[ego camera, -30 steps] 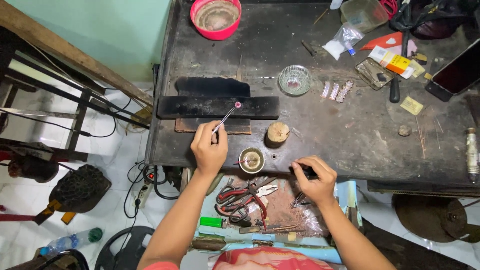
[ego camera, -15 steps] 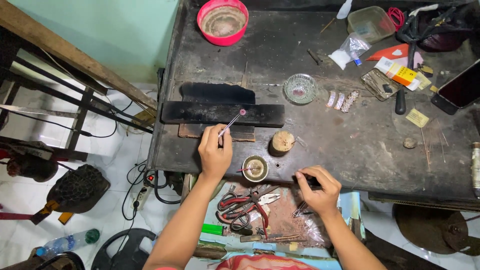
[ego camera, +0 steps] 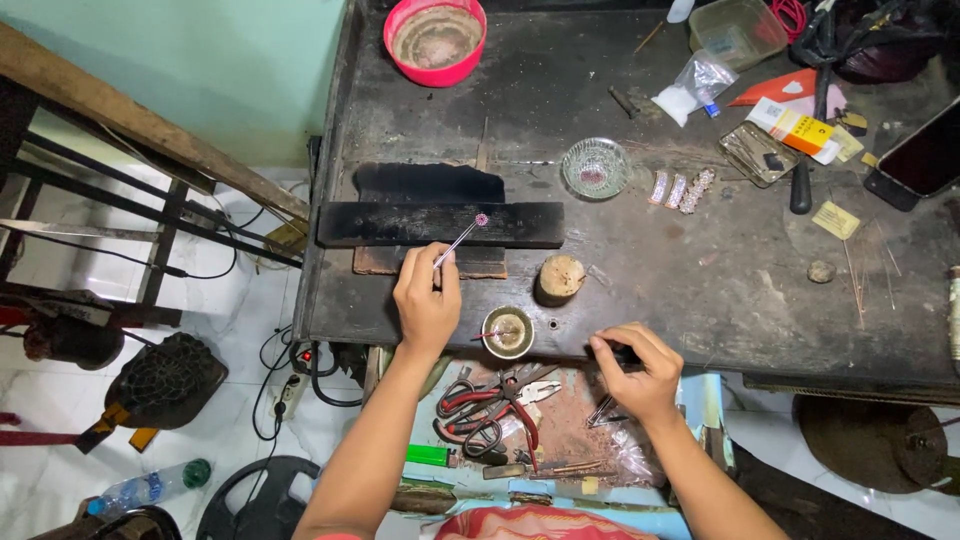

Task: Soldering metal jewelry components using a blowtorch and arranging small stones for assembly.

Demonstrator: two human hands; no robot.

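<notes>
Head cam looking straight down at a dark, scuffed worktop (ego camera: 700, 300). Left hand (ego camera: 427, 300) is closed in a pinch around thin tweezers (ego camera: 455, 243), which angle up and away from the fingers to a tiny pink-and-silver piece (ego camera: 481, 219) sitting on a charred black block (ego camera: 440, 224); the tip looks to be touching or right at that piece, can't say for sure which. Right hand (ego camera: 635, 370) is curled at the near edge of the worktop, fingers bunched over something small and dark, too hidden to tell what it is or how tightly it's gripped. Between the two hands sits a small round metal cup (ego camera: 508, 332), and just beyond it, closer to the left hand's side, a short wooden stump (ego camera: 559, 278). Further out past the right hand there's a little glass dish (ego camera: 595, 167) with a few sparkly strip pieces (ego camera: 682, 189) next to it. Way beyond the left hand, at the far edge, a pink bowl (ego camera: 436, 38) with greyish stuff inside. Under the worktop edge, below both hands, an open drawer (ego camera: 560, 430) holds red-handled pliers (ego camera: 485, 410) and other tools, plus a green lighter (ego camera: 430, 455) at its left side. A dark phone (ego camera: 925, 155) lies well off beyond the right hand.
</notes>
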